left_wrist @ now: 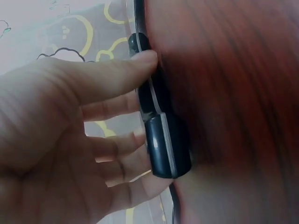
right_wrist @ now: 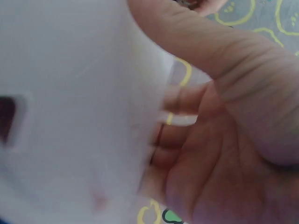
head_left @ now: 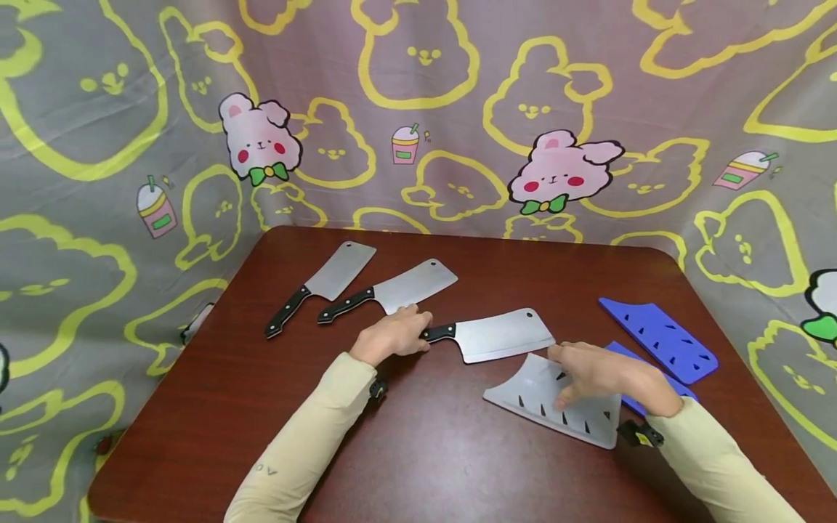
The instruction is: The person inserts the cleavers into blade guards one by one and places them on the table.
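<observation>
In the head view, my left hand point(head_left: 392, 338) holds the black handle point(left_wrist: 168, 144) of a cleaver point(head_left: 503, 335), whose wide blade points right. The left wrist view shows the thumb on one side of that handle and the fingers on the other. My right hand point(head_left: 604, 374) pinches a pale grey slotted blade cover point(head_left: 526, 381) by its far edge, thumb on the near face. This cover stands tilted just in front of the blade's tip. In the right wrist view, the cover point(right_wrist: 84, 56) hides part of the fingers.
Two more cleavers point(head_left: 343, 270) with black handles lie at the back left of the brown table point(head_left: 229, 407). To the right lies a blue slotted cover point(head_left: 654, 338); a second blue cover point(head_left: 633, 407) is partly hidden by my right hand. Patterned cloth point(head_left: 458, 94) surrounds the table.
</observation>
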